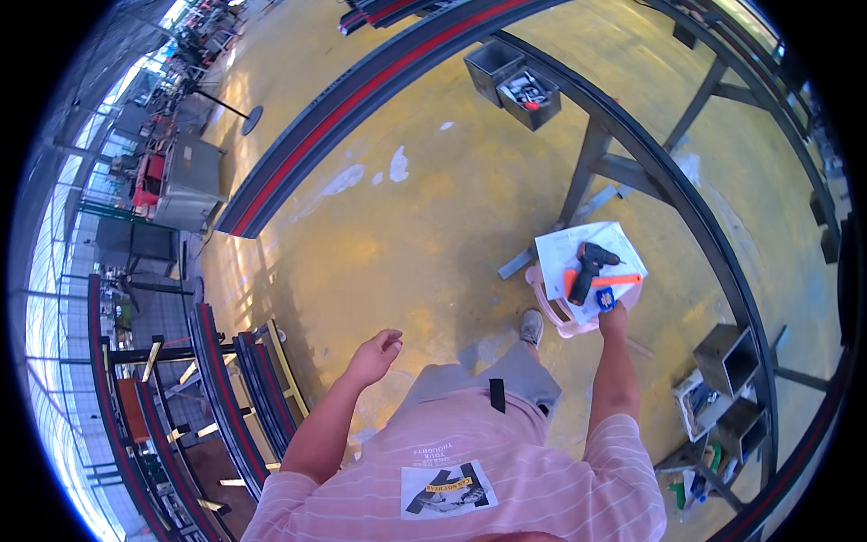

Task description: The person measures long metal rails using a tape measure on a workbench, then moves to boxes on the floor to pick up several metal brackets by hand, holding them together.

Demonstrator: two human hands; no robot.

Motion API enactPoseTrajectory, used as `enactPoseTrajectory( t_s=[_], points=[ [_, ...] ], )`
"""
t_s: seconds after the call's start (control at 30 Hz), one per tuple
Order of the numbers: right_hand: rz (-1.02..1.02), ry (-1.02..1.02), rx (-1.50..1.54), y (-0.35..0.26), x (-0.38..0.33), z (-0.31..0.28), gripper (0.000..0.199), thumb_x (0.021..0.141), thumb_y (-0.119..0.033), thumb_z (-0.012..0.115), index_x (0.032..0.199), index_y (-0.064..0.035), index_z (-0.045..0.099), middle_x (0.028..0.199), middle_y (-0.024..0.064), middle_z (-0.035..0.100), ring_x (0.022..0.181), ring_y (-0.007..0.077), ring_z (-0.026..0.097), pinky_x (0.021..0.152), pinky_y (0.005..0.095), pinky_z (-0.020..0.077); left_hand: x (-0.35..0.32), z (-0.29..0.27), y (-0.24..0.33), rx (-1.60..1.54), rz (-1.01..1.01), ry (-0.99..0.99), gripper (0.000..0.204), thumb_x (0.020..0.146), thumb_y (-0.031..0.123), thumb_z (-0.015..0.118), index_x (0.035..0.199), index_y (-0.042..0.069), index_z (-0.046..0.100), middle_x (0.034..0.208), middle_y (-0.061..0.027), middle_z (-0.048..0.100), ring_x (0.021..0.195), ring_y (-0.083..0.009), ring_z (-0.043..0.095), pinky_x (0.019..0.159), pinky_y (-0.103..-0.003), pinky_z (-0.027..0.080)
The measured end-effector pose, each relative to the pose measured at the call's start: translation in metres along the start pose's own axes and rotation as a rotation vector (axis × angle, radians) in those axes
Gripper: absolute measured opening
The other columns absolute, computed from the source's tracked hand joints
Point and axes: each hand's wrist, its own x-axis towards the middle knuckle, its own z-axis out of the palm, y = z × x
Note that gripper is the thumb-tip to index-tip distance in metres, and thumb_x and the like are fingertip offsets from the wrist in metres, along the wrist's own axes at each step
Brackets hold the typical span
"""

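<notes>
Yellow workshop floor, worn and patched with pale marks, fills the middle of the frame, with long dark steel frames striped in red curving across the top.

Right of centre, the right hand reaches forward to the near edge of a pink stool and sits at a small blue object; the fingers appear curled about it, though it is too small to tell how firmly they close. Just beyond the blue object, on a white sheet of paper that covers the stool's seat, lies a dark cordless drill, tilted with its nose toward the upper right. An orange-handled tool lies across the paper just beside the drill's grip, touching or nearly touching the blue object.

The left hand hangs free in the lower middle of the frame, well apart from the stool, fingers loosely spread and holding nothing.

Between the two arms show a pink striped shirt, grey trousers and a grey shoe planted near the stool's base.

Behind the stool stands a grey steel trestle leg. At the top centre, two dark metal boxes hang on a frame, one holding small parts. At the lower right are square steel boxes and a tray of oddments. At the left edge sit stacked red-and-black frames and a grey machine.
</notes>
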Motion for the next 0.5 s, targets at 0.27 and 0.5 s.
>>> enactPoseTrajectory(
  t_s=[0.27,0.5],
  points=[
    [0.103,0.062,-0.23,0.0,0.043,0.036,0.073,0.072,-0.029,0.082,0.13,-0.001,0.046,0.131,0.0213,0.051,0.12,0.0407,0.054,0.102,0.0475,0.0459,-0.012,-0.007,-0.004,0.417,-0.281,-0.239,0.045,0.096,0.034,0.052,0.13,0.005,0.059,0.118,-0.0165,0.068,0.107,-0.0341,0.066,0.094,-0.042,0.051],
    [0.238,0.165,-0.076,-0.011,0.008,0.023,0.059,0.07,-0.038,0.08,0.107,0.0042,0.06,0.108,0.0235,0.065,0.102,0.0387,0.065,0.09,0.0476,0.053,0.067,-0.024,0.029,0.369,-0.125,-0.312,0.043,0.096,0.032,0.056,0.129,0.005,0.06,0.118,-0.0179,0.069,0.108,-0.0322,0.067,0.095,-0.04,0.051]
  ],
)
